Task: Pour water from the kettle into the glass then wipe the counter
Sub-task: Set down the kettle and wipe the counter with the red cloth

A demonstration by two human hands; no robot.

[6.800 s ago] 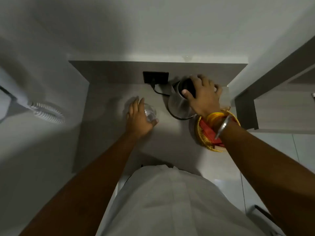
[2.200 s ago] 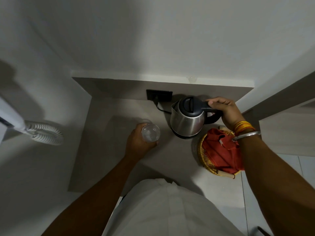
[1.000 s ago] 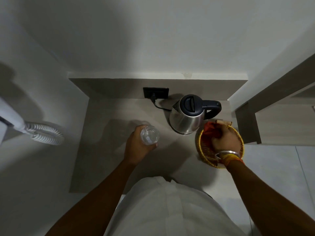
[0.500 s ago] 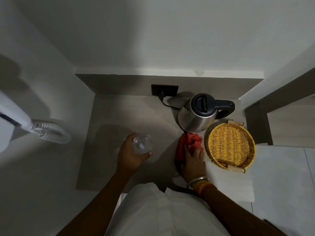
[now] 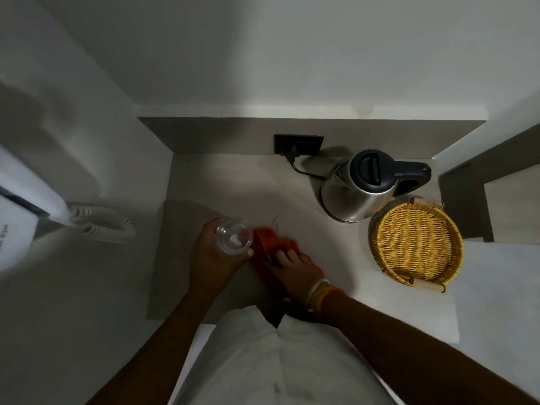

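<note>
A steel kettle (image 5: 358,197) with a black lid and handle stands upright at the back right of the grey counter (image 5: 239,185). My left hand (image 5: 211,257) grips a clear glass (image 5: 233,236), held a little above the counter near its middle. Right beside the glass, my right hand (image 5: 295,267) presses flat on a red cloth (image 5: 267,244) spread on the counter. The cloth's near part is hidden under that hand.
An empty yellow wicker basket (image 5: 416,244) sits at the counter's right end, just in front of the kettle. A black wall socket (image 5: 298,144) with the kettle's cord is at the back. A white coiled cord (image 5: 99,225) hangs on the left wall.
My right hand let go of the kettle, took the red cloth out of the basket and has slid it left across the counter toward the glass. The left hand keeps the glass.
</note>
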